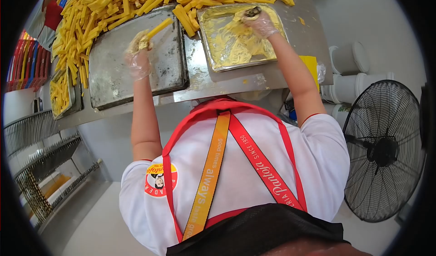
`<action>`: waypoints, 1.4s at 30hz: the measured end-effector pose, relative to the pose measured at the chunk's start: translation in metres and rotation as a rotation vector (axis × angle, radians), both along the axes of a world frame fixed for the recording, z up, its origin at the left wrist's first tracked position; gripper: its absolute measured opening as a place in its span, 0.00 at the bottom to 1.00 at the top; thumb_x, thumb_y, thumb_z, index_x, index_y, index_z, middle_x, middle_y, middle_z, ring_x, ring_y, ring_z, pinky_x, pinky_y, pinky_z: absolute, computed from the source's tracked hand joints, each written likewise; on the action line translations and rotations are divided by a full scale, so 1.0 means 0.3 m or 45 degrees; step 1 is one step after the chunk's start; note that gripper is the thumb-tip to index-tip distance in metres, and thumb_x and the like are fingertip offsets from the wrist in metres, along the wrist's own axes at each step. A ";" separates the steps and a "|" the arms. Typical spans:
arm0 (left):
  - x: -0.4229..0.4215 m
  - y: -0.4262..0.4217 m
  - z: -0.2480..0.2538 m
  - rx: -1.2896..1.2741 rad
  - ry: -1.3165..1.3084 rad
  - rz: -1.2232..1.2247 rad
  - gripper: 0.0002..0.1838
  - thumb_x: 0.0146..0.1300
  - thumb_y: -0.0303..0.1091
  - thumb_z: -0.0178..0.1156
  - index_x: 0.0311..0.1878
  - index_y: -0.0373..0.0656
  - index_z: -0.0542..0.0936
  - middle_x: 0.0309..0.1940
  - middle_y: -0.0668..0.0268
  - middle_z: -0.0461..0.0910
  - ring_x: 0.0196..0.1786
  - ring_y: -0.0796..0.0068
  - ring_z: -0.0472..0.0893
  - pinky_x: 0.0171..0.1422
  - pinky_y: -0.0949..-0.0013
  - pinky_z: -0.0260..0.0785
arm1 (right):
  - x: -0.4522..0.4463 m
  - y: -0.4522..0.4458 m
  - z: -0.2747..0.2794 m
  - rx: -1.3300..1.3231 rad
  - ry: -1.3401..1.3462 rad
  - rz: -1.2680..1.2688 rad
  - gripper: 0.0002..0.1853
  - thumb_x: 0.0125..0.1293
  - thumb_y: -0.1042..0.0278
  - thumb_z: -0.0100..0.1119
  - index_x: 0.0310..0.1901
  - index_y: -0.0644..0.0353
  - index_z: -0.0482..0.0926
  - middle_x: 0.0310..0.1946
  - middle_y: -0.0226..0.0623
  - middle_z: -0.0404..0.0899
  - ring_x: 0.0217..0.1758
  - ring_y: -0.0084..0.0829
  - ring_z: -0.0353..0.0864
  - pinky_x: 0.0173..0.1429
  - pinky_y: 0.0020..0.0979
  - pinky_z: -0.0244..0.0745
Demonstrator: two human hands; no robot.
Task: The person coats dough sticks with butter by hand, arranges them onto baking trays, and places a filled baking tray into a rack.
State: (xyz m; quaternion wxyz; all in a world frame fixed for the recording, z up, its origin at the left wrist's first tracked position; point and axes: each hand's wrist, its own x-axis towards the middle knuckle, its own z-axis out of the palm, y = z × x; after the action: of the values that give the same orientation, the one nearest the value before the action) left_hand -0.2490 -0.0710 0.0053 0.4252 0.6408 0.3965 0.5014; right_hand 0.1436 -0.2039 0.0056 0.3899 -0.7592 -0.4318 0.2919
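Note:
My left hand (138, 51), in a clear glove smeared with yellow, holds a yellow stick (160, 28) above a dark, worn baking tray (109, 67). In my gloved right hand (262, 22) is a small dark object (252, 12), too small to name. That hand is over a second tray (218, 67), which is coated with a creamy yellow spread (231, 45). Between the two trays, near their back edges, lie a few thick yellow sticks (184, 20).
A big pile of yellow sticks (104, 6) covers the table's back and left. At far left is a small filled tray (70, 99), with metal racks (45, 142) below. White buckets (352, 58) and a black fan (383, 151) stand right. Another person (47, 17) is at upper left.

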 end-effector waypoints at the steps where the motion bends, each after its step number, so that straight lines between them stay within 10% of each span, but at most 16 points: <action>1: 0.042 -0.040 0.037 0.011 0.033 -0.022 0.13 0.67 0.25 0.60 0.54 0.36 0.82 0.36 0.64 0.82 0.32 0.79 0.78 0.38 0.77 0.72 | 0.029 -0.015 0.005 0.001 -0.190 -0.022 0.13 0.61 0.65 0.69 0.43 0.61 0.79 0.36 0.35 0.84 0.39 0.27 0.83 0.45 0.27 0.80; 4: 0.205 -0.206 0.209 -0.065 0.255 -0.082 0.15 0.66 0.23 0.60 0.56 0.36 0.81 0.38 0.63 0.84 0.34 0.79 0.80 0.41 0.78 0.74 | 0.101 -0.069 -0.007 0.230 -0.657 0.087 0.13 0.62 0.64 0.70 0.44 0.60 0.80 0.37 0.33 0.85 0.36 0.24 0.85 0.41 0.28 0.81; 9: 0.400 -0.319 0.192 -0.169 0.286 -0.325 0.16 0.63 0.21 0.60 0.55 0.36 0.82 0.38 0.63 0.86 0.35 0.81 0.82 0.43 0.75 0.75 | 0.261 -0.177 -0.031 0.376 -0.132 -0.001 0.15 0.62 0.62 0.70 0.48 0.58 0.82 0.38 0.32 0.86 0.39 0.27 0.85 0.43 0.32 0.82; 15: 0.500 -0.278 0.032 0.114 0.540 -0.377 0.12 0.57 0.23 0.63 0.46 0.35 0.83 0.35 0.52 0.83 0.36 0.63 0.83 0.42 0.66 0.76 | 0.228 -0.187 -0.042 0.364 -1.195 -0.051 0.15 0.63 0.58 0.69 0.44 0.60 0.82 0.35 0.35 0.86 0.37 0.28 0.84 0.43 0.31 0.80; 19: 0.520 -0.243 -0.061 0.342 0.619 -0.403 0.17 0.54 0.19 0.60 0.49 0.38 0.81 0.40 0.48 0.83 0.43 0.47 0.81 0.49 0.58 0.75 | -0.015 -0.129 -0.036 0.488 -0.219 -0.006 0.12 0.64 0.61 0.67 0.42 0.61 0.81 0.34 0.37 0.85 0.36 0.28 0.83 0.44 0.30 0.80; 22: 0.536 -0.231 -0.085 0.249 0.548 -0.413 0.23 0.52 0.18 0.57 0.54 0.39 0.78 0.41 0.48 0.82 0.44 0.46 0.81 0.49 0.58 0.75 | -0.139 -0.130 0.000 0.722 -0.324 0.190 0.11 0.65 0.66 0.67 0.43 0.64 0.80 0.36 0.38 0.86 0.36 0.28 0.85 0.42 0.31 0.82; 27: 0.523 -0.221 -0.051 0.224 0.400 -0.432 0.23 0.52 0.18 0.56 0.55 0.39 0.76 0.40 0.47 0.82 0.45 0.45 0.81 0.48 0.55 0.75 | -0.119 -0.139 0.007 0.584 0.676 -0.013 0.11 0.66 0.71 0.65 0.46 0.66 0.78 0.39 0.39 0.85 0.35 0.34 0.89 0.40 0.30 0.86; 32: 0.496 -0.213 -0.055 0.318 0.558 -0.381 0.22 0.54 0.19 0.55 0.55 0.40 0.75 0.40 0.46 0.82 0.44 0.43 0.81 0.47 0.53 0.75 | 0.026 -0.098 -0.071 0.305 0.179 -0.115 0.11 0.66 0.72 0.64 0.47 0.67 0.76 0.40 0.41 0.84 0.34 0.38 0.89 0.38 0.30 0.86; 38: 0.499 -0.205 -0.042 0.288 0.520 -0.403 0.22 0.55 0.20 0.57 0.55 0.42 0.76 0.40 0.46 0.82 0.44 0.43 0.81 0.47 0.53 0.75 | -0.118 -0.130 0.022 0.584 0.791 -0.044 0.13 0.64 0.65 0.66 0.44 0.65 0.78 0.37 0.36 0.84 0.36 0.30 0.85 0.43 0.29 0.80; 42: 0.492 -0.213 -0.039 0.275 0.418 -0.379 0.21 0.55 0.21 0.59 0.55 0.42 0.77 0.39 0.46 0.82 0.43 0.44 0.82 0.47 0.55 0.75 | -0.022 -0.124 -0.035 0.118 0.239 -0.255 0.15 0.64 0.65 0.66 0.46 0.65 0.76 0.39 0.36 0.83 0.37 0.30 0.86 0.41 0.29 0.80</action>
State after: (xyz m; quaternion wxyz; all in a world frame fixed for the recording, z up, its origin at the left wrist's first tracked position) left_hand -0.1015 -0.1349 -0.0064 0.3533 0.8067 0.3057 0.3618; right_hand 0.1371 -0.2412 -0.0048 0.4905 -0.7489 -0.3284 0.3010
